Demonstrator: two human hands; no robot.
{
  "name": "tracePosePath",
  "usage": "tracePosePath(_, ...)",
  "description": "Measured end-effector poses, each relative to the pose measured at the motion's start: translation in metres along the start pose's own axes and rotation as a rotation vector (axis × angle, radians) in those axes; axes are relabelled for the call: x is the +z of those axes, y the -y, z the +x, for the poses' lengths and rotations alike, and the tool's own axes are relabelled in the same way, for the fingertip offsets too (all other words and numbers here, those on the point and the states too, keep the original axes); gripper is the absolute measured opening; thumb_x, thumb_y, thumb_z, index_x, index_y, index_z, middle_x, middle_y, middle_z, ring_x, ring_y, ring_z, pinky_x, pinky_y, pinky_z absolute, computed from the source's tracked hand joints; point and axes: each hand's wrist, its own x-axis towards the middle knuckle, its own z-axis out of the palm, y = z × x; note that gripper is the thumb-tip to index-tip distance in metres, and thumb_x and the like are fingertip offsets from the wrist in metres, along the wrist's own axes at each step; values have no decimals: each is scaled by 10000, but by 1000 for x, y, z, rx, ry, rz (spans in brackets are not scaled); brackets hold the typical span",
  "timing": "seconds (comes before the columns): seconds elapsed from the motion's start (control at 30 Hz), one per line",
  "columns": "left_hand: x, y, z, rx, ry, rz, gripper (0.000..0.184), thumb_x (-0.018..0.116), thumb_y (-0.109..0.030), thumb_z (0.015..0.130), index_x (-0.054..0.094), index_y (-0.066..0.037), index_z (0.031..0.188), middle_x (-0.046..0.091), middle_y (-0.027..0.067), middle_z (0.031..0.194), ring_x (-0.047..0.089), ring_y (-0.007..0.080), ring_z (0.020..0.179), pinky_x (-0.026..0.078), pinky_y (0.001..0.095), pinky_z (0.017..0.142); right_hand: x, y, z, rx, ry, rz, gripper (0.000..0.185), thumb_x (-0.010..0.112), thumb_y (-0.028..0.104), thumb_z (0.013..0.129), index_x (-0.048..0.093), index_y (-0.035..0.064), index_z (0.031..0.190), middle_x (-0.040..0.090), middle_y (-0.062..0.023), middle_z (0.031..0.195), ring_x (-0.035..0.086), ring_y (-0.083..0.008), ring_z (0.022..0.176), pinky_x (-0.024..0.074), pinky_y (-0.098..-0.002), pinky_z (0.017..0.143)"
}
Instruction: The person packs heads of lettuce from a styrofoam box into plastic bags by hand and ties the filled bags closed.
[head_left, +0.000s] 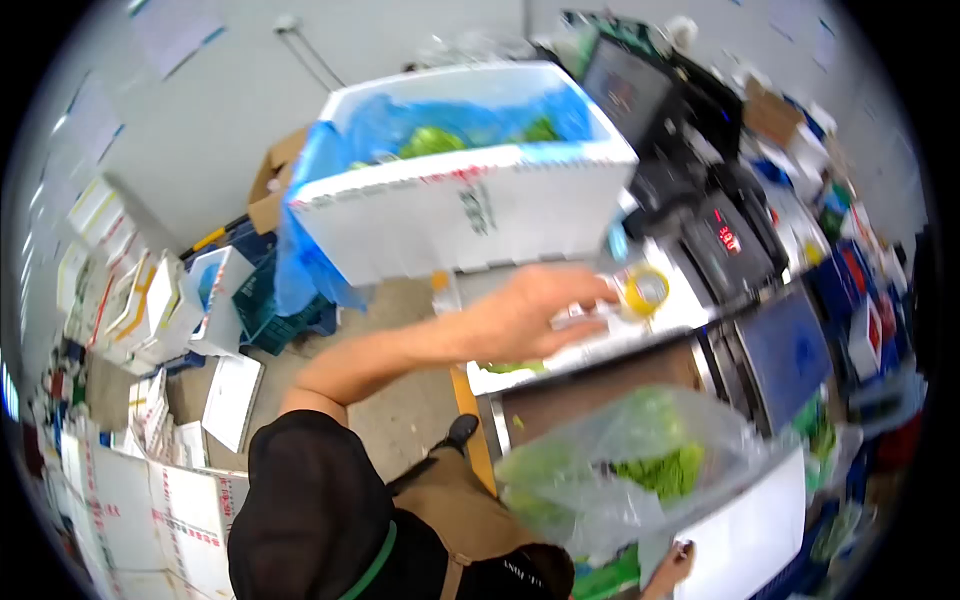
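Observation:
My left hand reaches across the white work surface, thumb and fingers apart, slightly blurred. Its fingertips are close to a roll of yellow tape; whether they touch it I cannot tell. My right hand is at the bottom, partly cut off, its fingers closed beside a white foam panel. A small dark spot shows at its fingertips, too small to name. Between the hands lies a clear plastic bag with leafy greens inside.
A white foam box lined with blue plastic holds greens ahead. A scale with a red display and a dark screen stand to the right. Foam boxes and a green crate are at left.

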Motion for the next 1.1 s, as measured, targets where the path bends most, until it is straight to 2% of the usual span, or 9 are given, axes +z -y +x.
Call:
tracePosePath(0.1, -130, 24, 22, -203, -152, 206, 224, 613, -120, 881, 638, 7, 1063, 681, 112, 909, 652, 156, 822, 522, 290, 749, -27, 172, 39, -441, -210, 63, 318, 615, 159, 891, 599, -54, 1126, 654, -220, 1031, 646, -311, 924, 515, -371, 798)
tracePosePath(0.2, -232, 98, 32, -446, -94, 320, 286, 594, -178, 877, 637, 27, 1070, 691, 124, 910, 649, 181, 791, 520, 301, 738, -31, 329, 51, -742, -204, 167, 313, 596, 106, 874, 581, -38, 1151, 640, -193, 1042, 628, -288, 926, 495, -352, 815)
tracePosePath(0.3, -298, 186, 29, -677, 209, 552, 344, 618, -244, 839, 645, 20, 1057, 682, 141, 859, 648, 229, 771, 520, 329, 721, -9, 472, 36, -1070, -84, 288, 269, 520, -54, 854, 567, -60, 1119, 621, -173, 1048, 608, -238, 945, 470, -327, 852)
tracePosePath(0.37, -317, 256, 20, -930, 422, 535, 361, 619, -275, 826, 653, 3, 1054, 678, 144, 830, 648, 246, 766, 525, 352, 712, 26, 561, 22, -1224, 54, 403, 246, 581, -50, 797, 585, -76, 1042, 630, -205, 1001, 623, -284, 914, 461, -331, 853)
tracePosePath(0.53, -334, 393, 12, -1065, 818, 654, 449, 630, -365, 823, 656, 45, 1003, 674, 139, 831, 646, 253, 664, 541, 397, 586, 144, 741, 16, -1374, 498, 430, 302, 639, 3, 765, 598, -43, 1060, 642, -179, 965, 637, -252, 890, 485, -324, 810)
tracePosePath(0.57, -329, 410, 7, -1075, 920, 645, 467, 630, -380, 822, 654, 49, 1003, 674, 139, 848, 646, 256, 668, 544, 402, 590, 173, 766, 18, -1341, 597, 447, 308, 652, 38, 770, 601, -43, 1063, 647, -178, 953, 641, -244, 873, 494, -329, 795)
tracePosePath(0.7, -318, 434, -5, -1280, 1133, 198, 900, 617, -649, 760, 299, -165, 1449, 373, 195, 1418, 463, 381, 1224, 502, 546, 873, 276, 841, 24, -1172, 1019, 122, 439, 666, 215, 795, 591, -48, 1138, 662, -180, 948, 646, -269, 828, 508, -339, 771)
tracePosePath(0.83, -328, 420, -15, -1398, 1362, 150, 1155, 684, -694, 640, 31, -269, 1493, 185, 199, 1507, 283, 422, 1340, 403, 624, 968, 365, 873, 5, -1432, 1211, -361, 649, 666, 421, 776, 547, -33, 1224, 630, -229, 1097, 612, -341, 1019, 481, -375, 906)
tracePosePath(1.1, -337, 435, -37, -1336, 1316, -52, 1282, 824, -532, 597, -25, -195, 1496, 228, 229, 1486, 349, 411, 1309, 416, 570, 977, 429, 873, -18, -1155, 1422, -557, 911, 677, 589, 723, 439, -46, 1332, 470, -260, 1328, 476, -354, 1222, 397, -420, 1020)
